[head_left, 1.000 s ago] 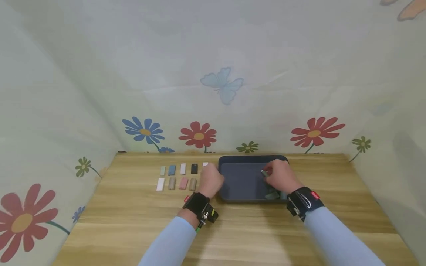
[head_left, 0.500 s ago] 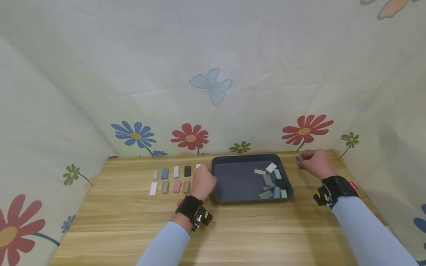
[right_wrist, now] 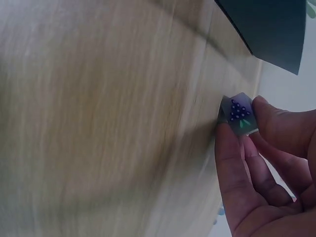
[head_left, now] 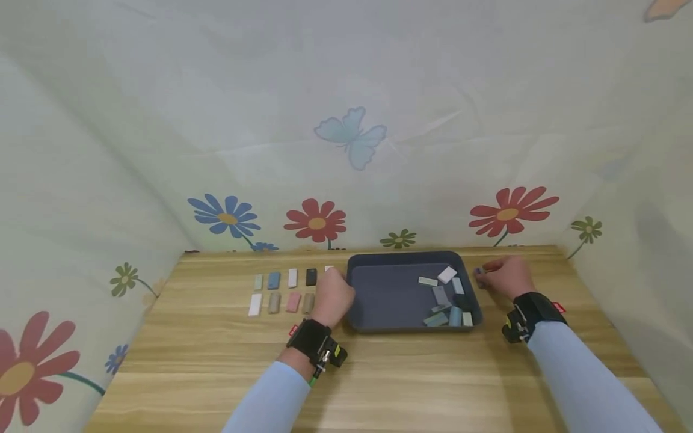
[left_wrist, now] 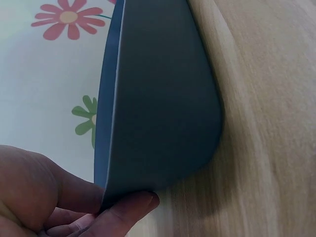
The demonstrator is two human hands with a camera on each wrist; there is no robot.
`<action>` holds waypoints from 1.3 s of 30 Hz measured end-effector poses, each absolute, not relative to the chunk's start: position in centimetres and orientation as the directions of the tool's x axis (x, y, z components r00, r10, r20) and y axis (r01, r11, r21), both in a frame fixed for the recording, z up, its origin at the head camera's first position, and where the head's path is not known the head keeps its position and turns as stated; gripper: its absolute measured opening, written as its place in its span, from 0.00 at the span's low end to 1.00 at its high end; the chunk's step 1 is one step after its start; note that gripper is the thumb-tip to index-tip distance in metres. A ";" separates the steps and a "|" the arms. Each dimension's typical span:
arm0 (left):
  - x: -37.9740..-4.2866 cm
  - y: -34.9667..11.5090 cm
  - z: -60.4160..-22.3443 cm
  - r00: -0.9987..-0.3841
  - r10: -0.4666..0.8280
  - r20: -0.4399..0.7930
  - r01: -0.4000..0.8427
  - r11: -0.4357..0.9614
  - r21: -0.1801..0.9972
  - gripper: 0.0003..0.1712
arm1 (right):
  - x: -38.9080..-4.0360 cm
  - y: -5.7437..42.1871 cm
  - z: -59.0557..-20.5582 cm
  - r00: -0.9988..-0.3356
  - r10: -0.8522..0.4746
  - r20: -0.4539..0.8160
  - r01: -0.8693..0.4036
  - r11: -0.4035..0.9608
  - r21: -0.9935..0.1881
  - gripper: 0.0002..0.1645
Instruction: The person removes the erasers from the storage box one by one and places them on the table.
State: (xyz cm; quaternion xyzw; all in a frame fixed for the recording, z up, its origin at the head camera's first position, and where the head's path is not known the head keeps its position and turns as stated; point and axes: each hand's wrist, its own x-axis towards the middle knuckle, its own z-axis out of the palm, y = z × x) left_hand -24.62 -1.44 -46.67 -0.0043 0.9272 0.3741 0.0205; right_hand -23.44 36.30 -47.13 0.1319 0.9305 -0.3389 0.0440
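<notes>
My left hand [head_left: 332,296] pinches the left rim of a dark blue-grey tray [left_wrist: 163,98], thumb on one side of the wall and fingers on the other. Just right of the tray, my right hand [head_left: 510,278] holds a small eraser [right_wrist: 241,112] between thumb and index finger, low over the table. The eraser's near end carries a printed purple bunch of grapes with green leaves. Several more erasers lie loose in the right part of the tray, among them a white eraser [head_left: 447,275] and a blue eraser [head_left: 455,316].
Left of the tray, two rows of small erasers lie on the wooden table [head_left: 216,349]; a pink eraser [head_left: 293,302] and a black eraser [head_left: 311,277] are among them. My left hand partly hides a white one. A flower-printed curtain [head_left: 411,150] stands behind the table.
My right hand has come out of the tray with the eraser, passed over its right wall, and lowered to the table close beside it. My left hand stays at the left rim.
</notes>
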 end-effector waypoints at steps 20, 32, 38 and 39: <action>-24.3 -1.4 -46.8 -0.999 0.016 -0.030 -0.009 0.725 0.689 0.14 | -22.4 35.1 -45.8 -0.953 0.291 -0.088 0.291 0.788 -0.543 0.30; -24.6 -1.5 -46.9 -0.998 -0.004 -0.055 -0.041 0.724 0.689 0.13 | -23.8 25.7 -41.7 -0.970 -0.239 -0.042 -0.209 0.911 -0.355 0.43; -24.5 -1.5 -46.8 -0.999 0.003 -0.042 -0.027 0.728 0.685 0.14 | -24.7 23.8 -44.0 -0.933 -0.341 -0.113 -0.292 0.903 -0.316 0.37; -24.5 -1.5 -46.8 -0.999 0.006 -0.043 -0.025 0.729 0.684 0.14 | -24.7 23.8 -44.4 -0.933 -0.339 -0.125 -0.287 0.905 -0.314 0.36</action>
